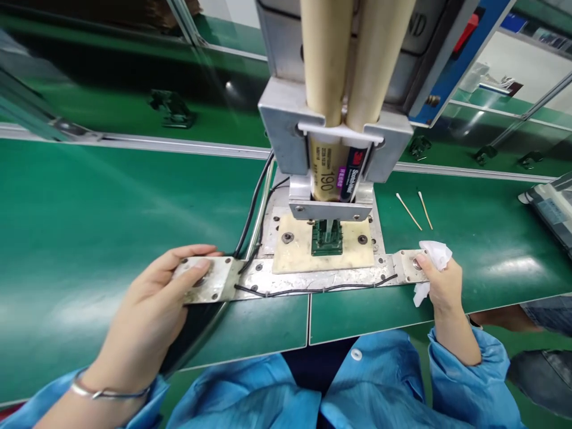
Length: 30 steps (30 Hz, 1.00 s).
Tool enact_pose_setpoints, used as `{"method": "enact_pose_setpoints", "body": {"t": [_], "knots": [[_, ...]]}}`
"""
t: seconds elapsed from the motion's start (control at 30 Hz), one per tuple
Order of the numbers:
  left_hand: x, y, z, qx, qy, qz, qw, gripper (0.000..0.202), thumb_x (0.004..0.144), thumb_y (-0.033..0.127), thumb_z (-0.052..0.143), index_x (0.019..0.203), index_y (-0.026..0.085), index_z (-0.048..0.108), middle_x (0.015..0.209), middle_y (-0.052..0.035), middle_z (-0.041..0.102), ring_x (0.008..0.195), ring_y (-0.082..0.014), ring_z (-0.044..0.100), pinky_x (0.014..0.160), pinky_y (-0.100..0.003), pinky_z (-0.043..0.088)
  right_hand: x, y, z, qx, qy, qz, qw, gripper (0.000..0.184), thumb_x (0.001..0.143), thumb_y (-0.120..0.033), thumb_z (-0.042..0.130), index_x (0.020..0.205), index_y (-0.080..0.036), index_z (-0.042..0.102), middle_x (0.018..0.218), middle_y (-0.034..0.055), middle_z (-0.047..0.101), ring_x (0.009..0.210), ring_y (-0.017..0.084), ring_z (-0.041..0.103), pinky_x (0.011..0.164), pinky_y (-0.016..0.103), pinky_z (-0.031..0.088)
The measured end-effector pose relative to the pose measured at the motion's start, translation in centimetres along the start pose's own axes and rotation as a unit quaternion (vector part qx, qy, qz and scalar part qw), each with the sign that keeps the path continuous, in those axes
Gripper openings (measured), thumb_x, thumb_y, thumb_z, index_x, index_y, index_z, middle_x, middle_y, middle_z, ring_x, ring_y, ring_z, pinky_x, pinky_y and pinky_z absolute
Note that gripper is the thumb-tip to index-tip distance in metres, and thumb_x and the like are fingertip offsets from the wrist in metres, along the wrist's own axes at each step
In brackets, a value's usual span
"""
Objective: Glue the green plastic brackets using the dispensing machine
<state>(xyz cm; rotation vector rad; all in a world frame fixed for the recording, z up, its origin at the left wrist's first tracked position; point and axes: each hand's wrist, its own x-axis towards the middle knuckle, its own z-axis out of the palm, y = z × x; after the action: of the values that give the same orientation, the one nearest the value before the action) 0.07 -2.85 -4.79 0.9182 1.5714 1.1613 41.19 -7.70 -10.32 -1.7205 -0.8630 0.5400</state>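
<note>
A glue dispensing machine holds two tan adhesive cartridges above a small green part on a cream pad. My left hand lies open and flat, thumb pressing the left button on the metal base plate. My right hand is closed around a crumpled white tissue, its thumb on the right button of the plate.
Two cotton swabs lie on the green mat right of the machine. Black cables run down the machine's left side. A tray edge shows at far right. Another person's knee is at lower right.
</note>
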Motion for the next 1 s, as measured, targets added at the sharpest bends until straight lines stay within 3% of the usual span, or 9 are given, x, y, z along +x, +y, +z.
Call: {"method": "enact_pose_setpoints", "body": {"t": [0.23, 0.53, 0.8, 1.0], "knots": [[0.2, -0.5, -0.3, -0.045, 0.0, -0.014, 0.999, 0.044, 0.061, 0.042, 0.082, 0.097, 0.021, 0.067, 0.086, -0.0009, 0.067, 0.066, -0.0093, 0.058, 0.056, -0.012, 0.048, 0.0, 0.6, -0.2, 0.011, 0.003, -0.003, 1.0, 0.056, 0.062, -0.05, 0.082, 0.102, -0.014, 0.071, 0.092, 0.0094, 0.072, 0.08, 0.023, 0.065, 0.071, 0.034, 0.051], [0.2, -0.3, -0.1, -0.047, 0.0, -0.007, 0.999, 0.045, 0.061, 0.042, 0.082, 0.097, 0.019, 0.066, 0.082, -0.0008, 0.067, 0.065, -0.0098, 0.057, 0.055, -0.014, 0.047, -0.2, -0.1, -0.1, 0.022, 0.008, -0.002, 1.0, 0.055, 0.06, -0.05, 0.083, 0.1, -0.014, 0.071, 0.087, 0.0085, 0.071, 0.076, 0.022, 0.064, 0.069, 0.034, 0.05], [-0.1, -0.1, 0.2, -0.051, 0.012, -0.001, 0.999, 0.04, 0.063, 0.037, 0.081, 0.095, 0.018, 0.067, 0.086, -0.002, 0.067, 0.068, -0.0102, 0.059, 0.058, -0.014, 0.048, -0.2, -0.8, 0.1, 0.028, 0.026, 0.014, 0.999, 0.052, 0.053, -0.05, 0.086, 0.086, -0.014, 0.071, 0.077, 0.0063, 0.069, 0.067, 0.02, 0.061, 0.063, 0.033, 0.048], [-0.3, 0.2, 0.5, -0.049, 0.019, -0.01, 0.999, 0.037, 0.063, 0.034, 0.08, 0.094, 0.02, 0.067, 0.088, -0.0011, 0.067, 0.07, -0.0098, 0.059, 0.058, -0.012, 0.049, -0.2, -0.3, 0.0, 0.02, 0.009, -0.012, 1.0, 0.05, 0.06, -0.049, 0.083, 0.094, -0.014, 0.071, 0.082, 0.0071, 0.07, 0.074, 0.022, 0.064, 0.068, 0.034, 0.05]]}}
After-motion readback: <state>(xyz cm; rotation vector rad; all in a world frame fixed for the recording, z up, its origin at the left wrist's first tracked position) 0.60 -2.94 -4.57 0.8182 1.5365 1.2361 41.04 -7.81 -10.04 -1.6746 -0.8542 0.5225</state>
